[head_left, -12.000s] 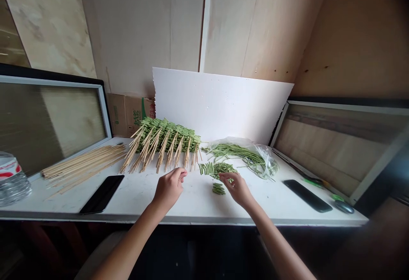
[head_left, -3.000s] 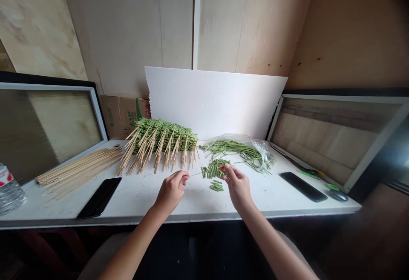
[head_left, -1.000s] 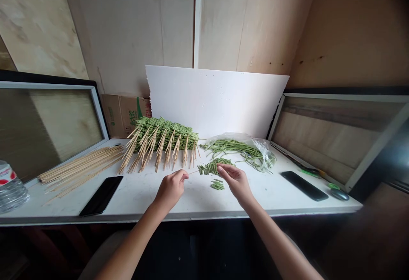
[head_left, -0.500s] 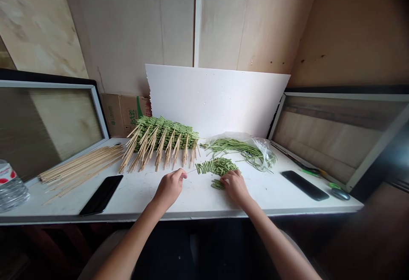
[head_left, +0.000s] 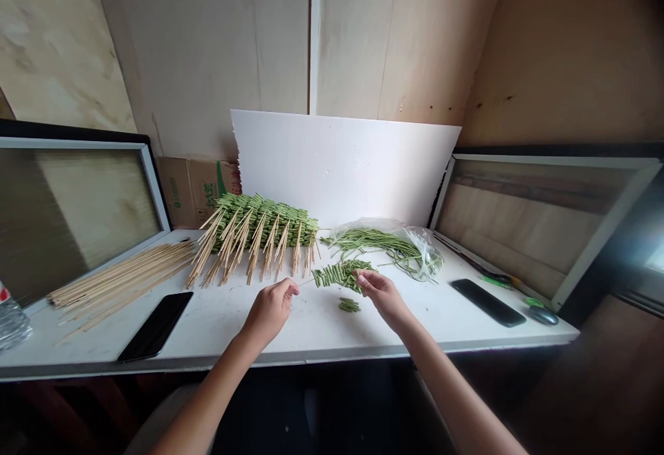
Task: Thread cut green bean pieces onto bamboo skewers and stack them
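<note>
My left hand (head_left: 270,308) is closed around the bare end of a bamboo skewer, its thin stick running right from the fingertips. Cut pieces of long green bean (head_left: 326,276) sit side by side along that skewer. At its far end my right hand (head_left: 382,294) pinches a piece of green bean, mostly hidden by the fingers. Behind the skewer lies a heap of cut bean pieces (head_left: 366,265), partly covered. A smaller cluster of bean pieces (head_left: 349,305) rests on the white table (head_left: 311,334) below.
Finished bean skewers (head_left: 264,213) are stacked at the back left, sticks forward. Loose bamboo skewers (head_left: 124,272) lie further left. Long whole beans (head_left: 363,239) spill from a plastic bag (head_left: 422,237). Two phones (head_left: 155,327), a mouse (head_left: 543,314) and a bottle (head_left: 13,323) are near the edges.
My right hand has risen from the small bean cluster to the far end of the skewer. My left hand keeps hold of the skewer. The view has shifted slightly.
</note>
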Motion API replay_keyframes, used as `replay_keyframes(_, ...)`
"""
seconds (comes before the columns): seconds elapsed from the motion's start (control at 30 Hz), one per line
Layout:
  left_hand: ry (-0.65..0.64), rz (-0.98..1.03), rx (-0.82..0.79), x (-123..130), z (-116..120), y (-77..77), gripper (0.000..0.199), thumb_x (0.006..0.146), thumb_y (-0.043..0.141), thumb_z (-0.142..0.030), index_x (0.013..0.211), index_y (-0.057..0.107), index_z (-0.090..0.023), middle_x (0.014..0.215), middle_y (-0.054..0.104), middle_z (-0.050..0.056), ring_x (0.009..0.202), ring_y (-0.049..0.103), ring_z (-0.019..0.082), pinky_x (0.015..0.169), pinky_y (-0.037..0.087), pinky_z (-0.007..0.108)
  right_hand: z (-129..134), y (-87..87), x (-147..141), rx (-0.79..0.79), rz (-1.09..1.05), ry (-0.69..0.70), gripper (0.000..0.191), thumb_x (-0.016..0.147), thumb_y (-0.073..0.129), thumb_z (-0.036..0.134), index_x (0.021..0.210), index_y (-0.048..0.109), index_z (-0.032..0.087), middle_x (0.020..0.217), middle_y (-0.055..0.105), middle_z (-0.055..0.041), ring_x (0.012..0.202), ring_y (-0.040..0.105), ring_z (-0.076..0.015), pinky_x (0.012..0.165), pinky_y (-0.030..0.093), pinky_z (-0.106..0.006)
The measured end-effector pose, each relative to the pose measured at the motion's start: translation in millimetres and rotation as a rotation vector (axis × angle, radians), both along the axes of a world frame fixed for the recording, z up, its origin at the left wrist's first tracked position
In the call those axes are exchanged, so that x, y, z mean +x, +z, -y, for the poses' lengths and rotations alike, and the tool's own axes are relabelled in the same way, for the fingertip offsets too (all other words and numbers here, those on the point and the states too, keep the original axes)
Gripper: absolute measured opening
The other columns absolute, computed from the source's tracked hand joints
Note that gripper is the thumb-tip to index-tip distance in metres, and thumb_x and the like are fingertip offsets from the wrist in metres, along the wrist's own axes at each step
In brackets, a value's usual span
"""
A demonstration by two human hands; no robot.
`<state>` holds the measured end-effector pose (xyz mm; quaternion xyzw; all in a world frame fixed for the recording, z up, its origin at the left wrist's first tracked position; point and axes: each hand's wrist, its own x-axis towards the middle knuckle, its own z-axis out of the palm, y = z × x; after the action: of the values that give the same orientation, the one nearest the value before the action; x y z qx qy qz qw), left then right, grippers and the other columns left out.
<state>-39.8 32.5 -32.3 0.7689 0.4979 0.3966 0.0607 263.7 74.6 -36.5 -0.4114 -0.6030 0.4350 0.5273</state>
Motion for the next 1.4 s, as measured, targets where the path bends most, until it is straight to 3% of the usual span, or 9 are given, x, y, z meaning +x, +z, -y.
replay_keyframes(0.1, -0.025, 0.023, -0.018, 0.6, 0.4, 0.5, 0.025, 0.101, 0.043, -0.02, 0.091, 0.065, -0.021, 0.081, 0.074, 0.004, 0.067, 0.068, 0.019, 0.063, 0.047, 0.027, 7.4, 10.5, -6.0, -0.036, -0.16, 0.042, 0.033, 0.081, 0.08, 0.053, 0.094, 0.08, 0.023, 0.092, 0.074, -0.0045, 0.082, 0.061, -0.0193, 0.068, 0.045, -0.029)
replay_keyframes(0.33, -0.073, 0.057, -0.073, 2.6, 2.8, 0.9, 0.026, 0.103, 0.041, -0.025, 0.091, 0.064, -0.021, 0.081, 0.073, 0.004, 0.07, 0.068, 0.02, 0.064, 0.047, 0.027, 17.0, 25.6, -13.8, -0.034, -0.347, -0.028, 0.034, 0.076, 0.085, 0.054, 0.092, 0.082, 0.025, 0.082, 0.073, -0.0029, 0.071, 0.057, -0.0173, 0.063, 0.043, -0.03)
replay_keyframes(0.6, -0.105, 0.08, -0.077, 5.9, 5.9, 2.7, 0.026, 0.102, 0.043, -0.025, 0.089, 0.066, -0.021, 0.073, 0.069, 0.003, 0.066, 0.064, 0.018, 0.063, 0.046, 0.026, 21.4, 30.8, -16.4, -0.049, -0.446, -0.066, 0.034, 0.07, 0.09, 0.046, 0.098, 0.083, 0.028, 0.089, 0.077, -0.0024, 0.087, 0.066, -0.0216, 0.068, 0.048, -0.031)
replay_keyframes(0.77, -0.107, 0.091, -0.071, 7.9, 6.0, 5.6, 0.027, 0.102, 0.044, -0.026, 0.088, 0.067, -0.021, 0.073, 0.07, 0.003, 0.065, 0.064, 0.018, 0.062, 0.045, 0.026, 23.5, 31.7, -16.8, -0.055, -0.463, -0.064, 0.027, 0.074, 0.088, 0.047, 0.091, 0.083, 0.027, 0.09, 0.078, -0.0044, 0.095, 0.068, -0.0252, 0.065, 0.048, -0.03)
replay_keyframes(0.93, -0.115, 0.092, -0.07, 8.8, 8.3, 7.5, 0.027, 0.101, 0.044, -0.025, 0.088, 0.067, -0.021, 0.074, 0.07, 0.004, 0.065, 0.064, 0.018, 0.062, 0.044, 0.026, 28.4, 34.9, -20.9, -0.081, -0.47, -0.083, 0.03, 0.074, 0.089, 0.046, 0.095, 0.082, 0.026, 0.103, 0.081, -0.007, 0.112, 0.069, -0.0305, 0.07, 0.05, -0.031)
replay_keyframes(1.4, -0.119, 0.069, -0.062, 9.6, 7.9, 5.8, 0.029, 0.103, 0.044, -0.025, 0.088, 0.068, -0.02, 0.074, 0.071, 0.003, 0.064, 0.063, 0.018, 0.063, 0.046, 0.027, 29.9, 33.0, -25.2, -0.112, -0.48, -0.048, 0.034, 0.069, 0.092, 0.04, 0.097, 0.082, 0.023, 0.1, 0.082, -0.0088, 0.11, 0.072, -0.0313, 0.069, 0.052, -0.033)
